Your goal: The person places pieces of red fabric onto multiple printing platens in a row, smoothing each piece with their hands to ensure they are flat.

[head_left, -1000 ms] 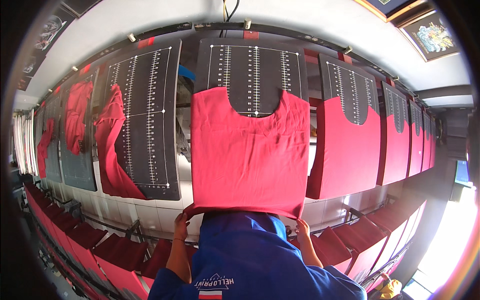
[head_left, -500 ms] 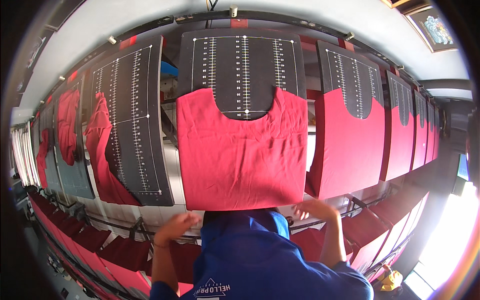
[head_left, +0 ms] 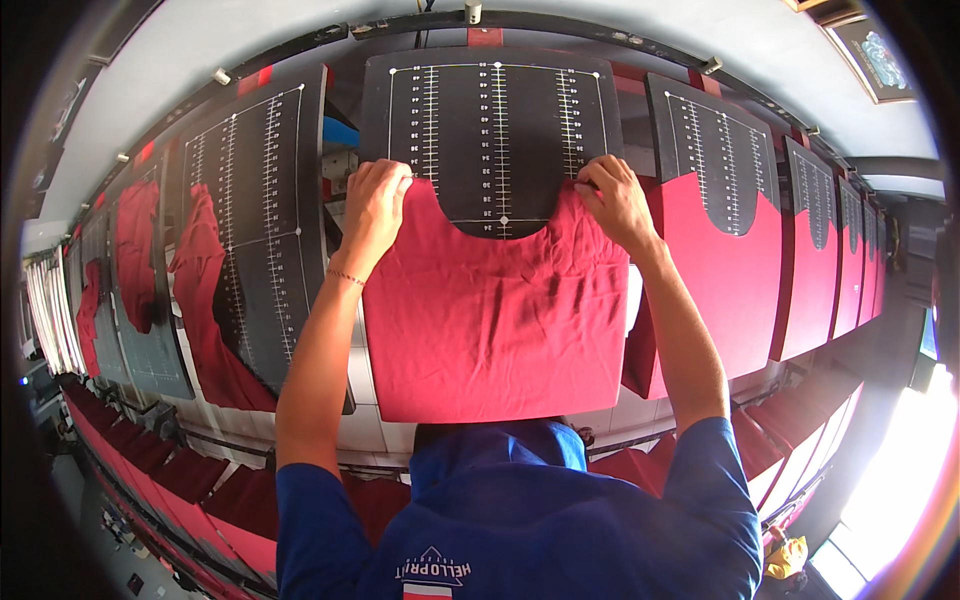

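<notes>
A red cut shirt panel (head_left: 495, 320) with a scooped neckline lies over the near part of a black printing board (head_left: 465, 130) marked with white scales. My left hand (head_left: 374, 212) pinches the panel's left shoulder corner between thumb and fingers. At the opposite shoulder corner, my right hand (head_left: 620, 208) is closed on the cloth in the same way. Wrinkles run across the panel, mostly below the right side of the neckline. Its lower edge reaches the board's near end, close to my body.
To the right, more boards carry smooth red panels (head_left: 715, 290). On the left, bunched red cloth (head_left: 205, 260) lies on a neighbouring board (head_left: 265, 190). A dark rail (head_left: 590, 35) runs behind the boards. Another row of red-covered boards (head_left: 225, 510) stands on my near side.
Both hands have moved forward from beside the panel's near edge to its shoulder corners and taken hold of them. The view has shifted slightly.
</notes>
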`<act>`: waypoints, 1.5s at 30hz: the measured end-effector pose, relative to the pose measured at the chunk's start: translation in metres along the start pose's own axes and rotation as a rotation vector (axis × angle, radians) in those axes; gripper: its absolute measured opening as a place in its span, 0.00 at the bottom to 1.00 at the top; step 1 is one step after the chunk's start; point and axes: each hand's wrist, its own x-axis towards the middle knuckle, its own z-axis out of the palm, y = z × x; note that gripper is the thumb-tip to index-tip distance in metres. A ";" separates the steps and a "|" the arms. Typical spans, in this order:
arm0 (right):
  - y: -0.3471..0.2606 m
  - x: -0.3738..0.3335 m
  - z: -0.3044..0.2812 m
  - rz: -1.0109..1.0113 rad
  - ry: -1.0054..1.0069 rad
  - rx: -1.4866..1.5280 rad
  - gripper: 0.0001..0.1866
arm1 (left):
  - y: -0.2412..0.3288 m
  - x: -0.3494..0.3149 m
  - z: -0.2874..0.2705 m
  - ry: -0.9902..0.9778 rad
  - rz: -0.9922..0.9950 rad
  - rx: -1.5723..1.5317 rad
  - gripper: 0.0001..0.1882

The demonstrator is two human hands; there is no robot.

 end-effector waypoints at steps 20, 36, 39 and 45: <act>0.019 0.018 0.022 0.101 0.121 -0.083 0.07 | -0.030 0.027 -0.001 -0.178 -0.043 -0.014 0.06; 0.008 -0.086 -0.046 0.730 0.259 0.063 0.19 | 0.141 0.027 0.083 -0.009 -0.102 0.113 0.40; -0.030 -0.184 -0.026 0.793 0.181 0.440 0.18 | 0.065 -0.040 0.022 0.059 -0.261 0.164 0.37; -0.081 -0.325 0.028 1.405 0.078 1.486 0.38 | 0.008 -0.312 0.012 0.091 -1.264 -1.712 0.44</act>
